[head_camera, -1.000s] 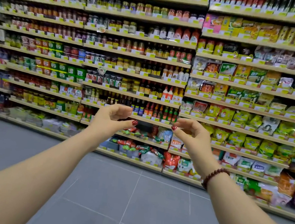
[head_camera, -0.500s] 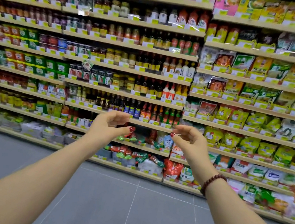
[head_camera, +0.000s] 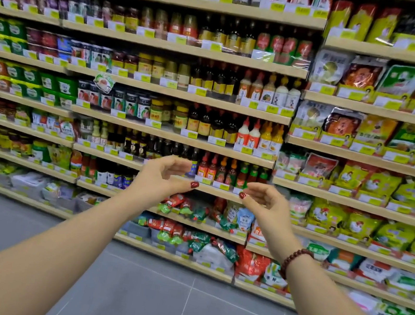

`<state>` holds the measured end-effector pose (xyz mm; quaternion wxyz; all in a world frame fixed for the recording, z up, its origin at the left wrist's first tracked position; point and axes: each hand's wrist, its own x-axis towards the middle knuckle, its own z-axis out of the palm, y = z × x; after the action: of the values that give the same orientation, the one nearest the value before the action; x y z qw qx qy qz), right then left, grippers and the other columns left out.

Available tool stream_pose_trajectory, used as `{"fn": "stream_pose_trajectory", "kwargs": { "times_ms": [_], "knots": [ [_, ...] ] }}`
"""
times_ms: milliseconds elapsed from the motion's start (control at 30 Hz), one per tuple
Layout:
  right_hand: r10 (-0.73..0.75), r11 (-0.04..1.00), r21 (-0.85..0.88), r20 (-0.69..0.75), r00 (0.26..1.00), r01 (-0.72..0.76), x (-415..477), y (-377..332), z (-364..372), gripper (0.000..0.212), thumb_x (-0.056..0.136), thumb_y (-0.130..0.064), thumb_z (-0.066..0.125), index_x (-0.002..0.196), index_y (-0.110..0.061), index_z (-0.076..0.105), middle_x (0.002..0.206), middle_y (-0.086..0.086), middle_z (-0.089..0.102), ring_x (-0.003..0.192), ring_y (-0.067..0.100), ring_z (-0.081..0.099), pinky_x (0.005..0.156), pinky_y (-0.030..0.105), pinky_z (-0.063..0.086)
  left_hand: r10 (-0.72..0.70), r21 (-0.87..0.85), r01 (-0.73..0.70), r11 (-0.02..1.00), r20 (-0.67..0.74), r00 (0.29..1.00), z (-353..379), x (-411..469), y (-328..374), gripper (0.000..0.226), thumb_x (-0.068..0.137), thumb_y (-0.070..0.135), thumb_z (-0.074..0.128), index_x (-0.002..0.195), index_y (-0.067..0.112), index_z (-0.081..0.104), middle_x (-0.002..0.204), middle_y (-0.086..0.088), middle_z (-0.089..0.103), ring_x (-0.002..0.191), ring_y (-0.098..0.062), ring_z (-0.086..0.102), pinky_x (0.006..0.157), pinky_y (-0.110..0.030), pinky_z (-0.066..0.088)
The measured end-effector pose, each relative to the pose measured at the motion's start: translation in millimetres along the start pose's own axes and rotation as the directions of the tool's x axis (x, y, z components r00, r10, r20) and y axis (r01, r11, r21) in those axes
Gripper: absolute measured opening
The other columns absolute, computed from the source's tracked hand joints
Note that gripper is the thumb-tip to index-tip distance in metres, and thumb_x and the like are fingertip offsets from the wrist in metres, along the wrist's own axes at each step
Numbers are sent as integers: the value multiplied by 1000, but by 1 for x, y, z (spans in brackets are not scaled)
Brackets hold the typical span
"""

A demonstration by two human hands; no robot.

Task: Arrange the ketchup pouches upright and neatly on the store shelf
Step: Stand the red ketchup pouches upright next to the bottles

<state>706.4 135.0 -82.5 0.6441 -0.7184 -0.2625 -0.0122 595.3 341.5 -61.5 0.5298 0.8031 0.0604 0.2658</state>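
A white pouch (head_camera: 245, 219) just below the right hand (head_camera: 264, 205) reads "HEINZ"; other labels and the yellow price tags (head_camera: 220, 186) are too blurred to read. Both hands are empty, fingers loosely curled with thumb and fingers apart, the left hand (head_camera: 163, 177) near the right with a gap between. The ketchup pouches (head_camera: 181, 206), red with green caps, lie toppled on the shelf (head_camera: 200, 225) below and beyond the hands; more lie a shelf lower. A bead bracelet (head_camera: 293, 261) circles the right wrist.
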Motion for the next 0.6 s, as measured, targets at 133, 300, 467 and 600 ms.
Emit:
{"fn": "stream_pose_trajectory", "kwargs": {
  "times_ms": [133,300,467,600],
  "knots": [
    [26,1000,-8,-6,1000,-26,59,32,11,21,82,-9,66,102,-15,63,102,3,65,96,17,60,83,29,53,27,38,-27,999,16,1000,5,71,-38,40,73,21,77,111,22,63,107,9,65,100,1,59,76,-5,44],
    [44,998,-48,-19,999,-45,143,81,31,21,82,-12,67,102,-19,62,101,0,65,96,15,60,83,29,51,36,74,-41,996,75,997,4,172,-99,38,75,15,76,109,26,62,109,9,64,103,-3,58,89,-23,47],
    [112,990,-80,-35,993,-115,237,123,56,22,82,-10,66,102,-18,62,102,2,65,96,17,60,82,28,52,-16,75,4,997,162,987,13,273,-162,37,76,15,76,106,30,60,108,11,62,104,-5,58,89,-23,46],
    [135,983,-124,-22,991,-137,293,157,66,22,80,-6,67,100,-16,63,101,4,64,93,15,60,75,20,52,-50,51,40,998,192,980,35,335,-202,38,75,16,76,106,31,60,104,17,61,97,7,56,78,-10,44]
  ]
}}
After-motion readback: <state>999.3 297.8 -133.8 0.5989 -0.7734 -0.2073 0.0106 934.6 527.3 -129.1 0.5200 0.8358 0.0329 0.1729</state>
